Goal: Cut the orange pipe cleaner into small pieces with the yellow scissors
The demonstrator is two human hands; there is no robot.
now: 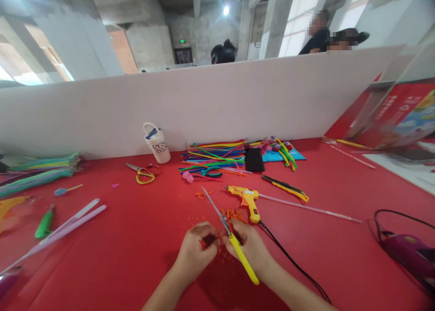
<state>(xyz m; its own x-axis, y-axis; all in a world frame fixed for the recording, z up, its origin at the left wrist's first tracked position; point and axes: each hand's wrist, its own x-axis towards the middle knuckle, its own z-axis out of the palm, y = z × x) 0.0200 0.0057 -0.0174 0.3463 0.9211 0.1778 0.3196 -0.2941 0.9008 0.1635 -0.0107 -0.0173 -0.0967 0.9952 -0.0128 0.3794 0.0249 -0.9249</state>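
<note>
Both my hands are low at the middle of the red table. My right hand is closed round yellow-handled scissors, whose blades point up and to the left. My left hand pinches a small red piece close to the scissors. Small orange offcuts lie just beyond my fingers. A yellow glue gun lies behind them, with its black cord running past my right wrist.
A pile of coloured pipe cleaners, a black phone and a white cup stand by the white partition. More scissors, a yellow-black cutter, a purple glue gun and clear glue sticks lie around. People sit beyond the partition.
</note>
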